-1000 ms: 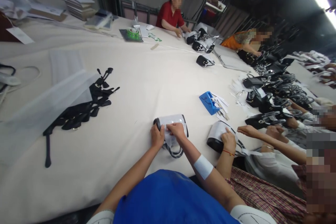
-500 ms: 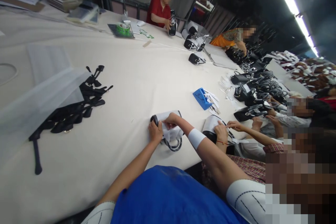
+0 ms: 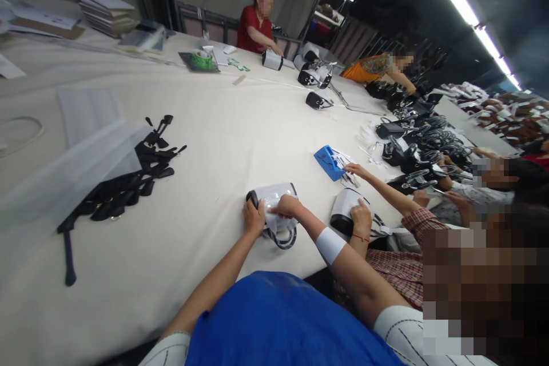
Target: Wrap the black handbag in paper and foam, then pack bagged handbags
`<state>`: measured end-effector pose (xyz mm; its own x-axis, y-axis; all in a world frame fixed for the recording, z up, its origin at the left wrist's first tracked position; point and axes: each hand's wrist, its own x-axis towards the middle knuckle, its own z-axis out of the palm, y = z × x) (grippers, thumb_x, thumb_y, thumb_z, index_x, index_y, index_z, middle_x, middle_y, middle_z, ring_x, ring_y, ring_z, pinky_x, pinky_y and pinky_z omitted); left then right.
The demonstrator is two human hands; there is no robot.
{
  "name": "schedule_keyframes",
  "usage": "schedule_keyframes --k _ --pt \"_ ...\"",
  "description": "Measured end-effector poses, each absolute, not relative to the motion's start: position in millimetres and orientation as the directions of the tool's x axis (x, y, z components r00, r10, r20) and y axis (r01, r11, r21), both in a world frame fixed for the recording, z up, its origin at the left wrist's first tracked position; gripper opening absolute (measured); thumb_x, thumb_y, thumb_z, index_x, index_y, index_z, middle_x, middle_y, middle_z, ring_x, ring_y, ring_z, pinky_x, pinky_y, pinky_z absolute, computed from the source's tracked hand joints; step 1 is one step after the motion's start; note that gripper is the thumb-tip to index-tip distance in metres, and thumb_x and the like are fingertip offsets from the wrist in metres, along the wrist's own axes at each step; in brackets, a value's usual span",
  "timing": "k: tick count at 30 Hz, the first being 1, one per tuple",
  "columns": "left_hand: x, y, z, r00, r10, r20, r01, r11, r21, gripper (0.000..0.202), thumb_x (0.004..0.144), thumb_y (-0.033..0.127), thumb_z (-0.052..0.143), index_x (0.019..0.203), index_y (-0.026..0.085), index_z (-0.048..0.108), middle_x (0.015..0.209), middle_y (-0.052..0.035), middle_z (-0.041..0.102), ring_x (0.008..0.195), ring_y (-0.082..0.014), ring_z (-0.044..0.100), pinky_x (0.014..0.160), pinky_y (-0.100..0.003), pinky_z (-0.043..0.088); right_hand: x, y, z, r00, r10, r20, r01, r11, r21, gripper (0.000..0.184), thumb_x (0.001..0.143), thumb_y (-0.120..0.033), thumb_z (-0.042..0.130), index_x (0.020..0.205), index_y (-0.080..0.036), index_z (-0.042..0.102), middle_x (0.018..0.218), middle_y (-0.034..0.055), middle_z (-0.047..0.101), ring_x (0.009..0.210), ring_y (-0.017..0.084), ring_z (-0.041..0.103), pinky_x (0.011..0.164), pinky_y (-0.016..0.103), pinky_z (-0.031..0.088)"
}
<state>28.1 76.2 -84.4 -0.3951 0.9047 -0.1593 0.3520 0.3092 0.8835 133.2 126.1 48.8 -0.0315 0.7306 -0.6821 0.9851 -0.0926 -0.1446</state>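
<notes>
Far left on the white table (image 3: 214, 137), black straps (image 3: 115, 189) lie bunched beside and partly under a translucent sheet (image 3: 55, 177), well apart from both hands. Front and center, near the table edge: wrapped bag (image 3: 270, 190), long axis roughly left-right, so across the forearms; body just beyond the hands, looped handle (image 3: 286, 238) toward the wearer. Left hand (image 3: 254, 215) grasps the black left end. Right hand (image 3: 285, 206) is on the white wrap, right of middle, fingers curled; can't tell if pinching or only pressing. So left is nearer the end, right nearer the wrap's middle. Right of that, apart: blue box (image 3: 329, 163) with a co-worker's hand (image 3: 355, 170) at it, and, nearer, a second wrapped bag (image 3: 346, 203) under another hand (image 3: 361, 217).
</notes>
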Motion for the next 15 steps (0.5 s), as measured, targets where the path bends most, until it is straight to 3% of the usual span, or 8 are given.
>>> schedule_keyframes --k 4,6,8,11,13,15 --pt "25 80 -82 -0.39 0.904 -0.176 0.338 0.319 0.886 0.055 0.091 0.045 0.041 0.128 0.006 0.051 0.128 -0.0235 0.055 0.125 -0.0329 0.049 0.106 -0.044 0.036 140 95 60 -0.071 0.768 -0.636 0.989 -0.027 -0.143 0.042 0.07 -0.055 0.075 0.057 -0.016 0.065 0.06 0.0071 0.067 0.061 0.02 0.064 0.057 0.027 0.046" --pt "24 82 -81 -0.391 0.902 -0.183 0.328 0.322 0.888 0.055 0.09 0.046 0.043 0.126 0.006 0.053 0.125 -0.0238 0.057 0.124 -0.0329 0.05 0.106 -0.043 0.036 142 75 59 -0.109 0.877 -0.469 0.984 0.028 -0.175 0.038 0.082 -0.054 0.065 0.068 -0.018 0.068 0.071 0.0065 0.07 0.072 0.021 0.066 0.065 0.027 0.047" --pt "23 82 -80 -0.393 0.901 -0.186 0.322 0.324 0.89 0.056 0.089 0.047 0.043 0.125 0.005 0.054 0.125 -0.0237 0.057 0.123 -0.0327 0.051 0.106 -0.042 0.037 143 59 53 -0.193 0.962 -0.194 0.958 0.143 -0.248 0.035 0.094 -0.047 0.05 0.082 -0.02 0.07 0.083 0.0056 0.072 0.082 0.019 0.066 0.074 0.028 0.048" --pt "23 81 -79 -0.389 0.902 -0.187 0.319 0.323 0.891 0.055 0.089 0.047 0.044 0.124 0.005 0.054 0.124 -0.0231 0.058 0.123 -0.0326 0.051 0.106 -0.042 0.036 144 46 37 -0.406 0.906 0.119 0.854 0.423 -0.303 0.031 0.098 -0.035 0.043 0.114 -0.02 0.065 0.112 0.0085 0.068 0.106 0.02 0.061 0.095 0.032 0.046" --pt "22 81 -77 -0.381 0.905 -0.19 0.32 0.322 0.891 0.055 0.089 0.047 0.043 0.123 0.005 0.054 0.122 -0.0231 0.059 0.122 -0.0332 0.051 0.106 -0.043 0.037 146 44 25 -0.53 0.833 0.155 0.788 0.552 -0.274 0.037 0.096 -0.029 0.047 0.13 -0.017 0.055 0.131 0.0119 0.059 0.124 0.024 0.051 0.107 0.041 0.039" --pt "21 81 -74 -0.368 0.909 -0.195 0.319 0.321 0.892 0.053 0.089 0.047 0.044 0.12 0.005 0.056 0.119 -0.0229 0.06 0.12 -0.0337 0.052 0.105 -0.044 0.038 149 41 19 -0.586 0.801 0.124 0.76 0.596 -0.257 0.042 0.094 -0.028 0.052 0.134 -0.014 0.051 0.139 0.0141 0.053 0.132 0.028 0.045 0.112 0.049 0.033"
